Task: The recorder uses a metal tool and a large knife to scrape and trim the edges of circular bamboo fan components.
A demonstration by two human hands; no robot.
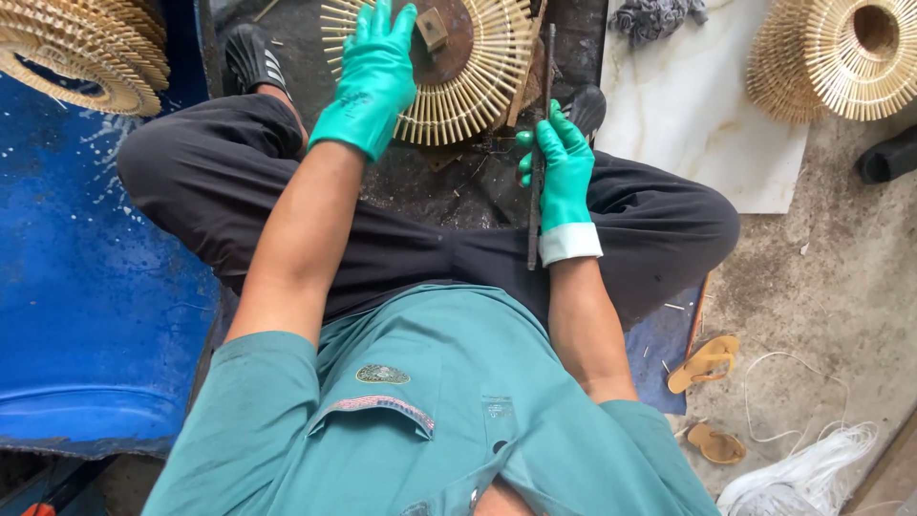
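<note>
Bamboo-stick disc [458, 76] lies at top centre of frame, on the floor between my shoes. My left hand [374, 81], fingers spread, presses flat on its rim; my right hand [562, 167] is closed around a dark metal rod [540, 143]. I judge firm, even pressure best, rod kept upright beside the sticks.

I look down on a rough grey concrete floor [841, 277] in even daylight. A wet blue plastic drum [86, 287] lies on its side at left. A pale marble-patterned slab [707, 115] rests at upper right, with a crumpled grey rag [654, 17] at its top edge. Tan rubber sandals [705, 363] and a bundle of white cord [812, 473] lie at lower right.
</note>
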